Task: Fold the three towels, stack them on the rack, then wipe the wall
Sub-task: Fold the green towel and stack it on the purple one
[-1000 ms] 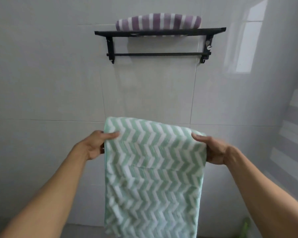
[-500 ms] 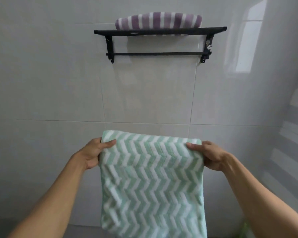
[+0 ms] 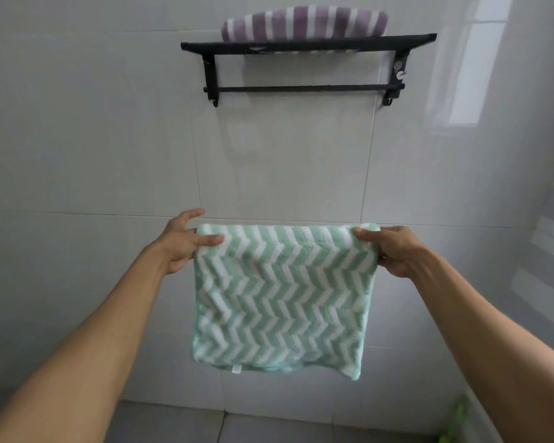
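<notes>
A: Against the tiled wall [image 3: 109, 139], black rack [image 3: 307, 46] mounted high. One purple striped towel [image 3: 303, 25] folded on its top shelf. Call that one of three done.

B: Second?

A: Green chevron towel [image 3: 279, 298], doubled over, hanging in the air well below the rack. Left hand [image 3: 183, 243] pinches the top left corner, index finger lifted free; right hand [image 3: 394, 251] clamps the top right corner.

B: Remaining?

A: Likely another fold, then stacking. Third towel not in view. Wall wiping not yet begun, as far as I can judge.
</notes>
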`<state>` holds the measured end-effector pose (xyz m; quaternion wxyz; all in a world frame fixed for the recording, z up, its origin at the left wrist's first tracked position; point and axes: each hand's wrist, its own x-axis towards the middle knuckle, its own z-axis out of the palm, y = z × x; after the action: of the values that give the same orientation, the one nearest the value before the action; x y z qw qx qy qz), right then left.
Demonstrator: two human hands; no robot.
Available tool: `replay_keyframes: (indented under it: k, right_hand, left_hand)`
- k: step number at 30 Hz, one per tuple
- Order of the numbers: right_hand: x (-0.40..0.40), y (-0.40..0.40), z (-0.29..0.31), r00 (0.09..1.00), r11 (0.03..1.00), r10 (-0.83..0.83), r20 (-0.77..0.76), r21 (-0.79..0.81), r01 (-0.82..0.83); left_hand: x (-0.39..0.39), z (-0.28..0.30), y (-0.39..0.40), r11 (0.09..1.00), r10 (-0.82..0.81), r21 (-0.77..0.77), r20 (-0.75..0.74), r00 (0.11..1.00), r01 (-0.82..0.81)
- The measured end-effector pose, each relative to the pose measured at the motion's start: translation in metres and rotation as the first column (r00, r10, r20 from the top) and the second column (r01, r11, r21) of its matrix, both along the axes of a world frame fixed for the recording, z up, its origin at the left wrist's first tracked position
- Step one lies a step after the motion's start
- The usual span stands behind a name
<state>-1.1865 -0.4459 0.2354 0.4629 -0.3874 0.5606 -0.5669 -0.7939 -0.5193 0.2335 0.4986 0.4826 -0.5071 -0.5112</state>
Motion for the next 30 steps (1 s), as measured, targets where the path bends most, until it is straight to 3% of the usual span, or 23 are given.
replay_keyframes:
  k: [2,4,7,11,15,19,23,26,28,30]
  right_hand:
    - [-0.001,-0.002,0.005,1.0,0.999,-0.015,0.006,-0.03,0.015]
    - [-0.004,-0.005,0.009,0.999,0.997,-0.038,0.031,-0.071,0.04]
    - [-0.005,-0.007,0.014,0.998,0.994,-0.061,0.016,-0.086,0.062]
    - [-0.014,-0.003,0.024,0.992,0.996,0.08,-0.1,-0.041,-0.084]
    - [-0.021,-0.003,0.032,0.936,0.99,0.141,-0.322,0.042,-0.135]
    - [-0.023,-0.006,0.027,0.832,0.995,0.094,-0.546,0.066,-0.069]
    - [-0.031,-0.009,0.019,0.791,0.995,0.096,-0.605,0.083,-0.057]
    - [-0.034,-0.006,0.014,0.892,0.991,0.132,-0.433,0.052,-0.121]
    - [-0.031,-0.005,0.02,0.959,0.989,0.107,-0.263,-0.069,-0.129]
    - [-0.031,-0.004,0.026,0.987,0.978,0.115,-0.115,-0.161,-0.132]
  left_hand:
    - [0.001,0.004,0.0,0.999,0.026,-0.025,0.038,0.999,-0.025]
    - [0.0,0.01,-0.001,0.992,0.107,-0.067,-0.04,0.993,-0.109]
    - [-0.004,0.013,0.0,0.998,0.023,-0.059,-0.052,0.998,-0.026]
    - [-0.006,0.017,-0.002,0.999,-0.007,-0.048,0.029,1.0,0.008]
    - [-0.008,0.021,-0.004,0.994,0.033,-0.106,0.26,0.965,-0.005]
    - [-0.008,0.02,-0.008,0.974,0.154,-0.223,0.513,0.845,-0.042]
    - [-0.002,0.021,-0.012,0.964,0.178,-0.264,0.622,0.762,-0.009]
    - [0.005,0.018,-0.014,0.981,0.084,-0.191,0.512,0.855,0.018]
    - [0.003,0.025,-0.012,0.982,0.088,-0.183,0.258,0.962,-0.04]
    - [-0.001,0.037,-0.007,0.979,0.052,-0.197,-0.038,0.998,-0.058]
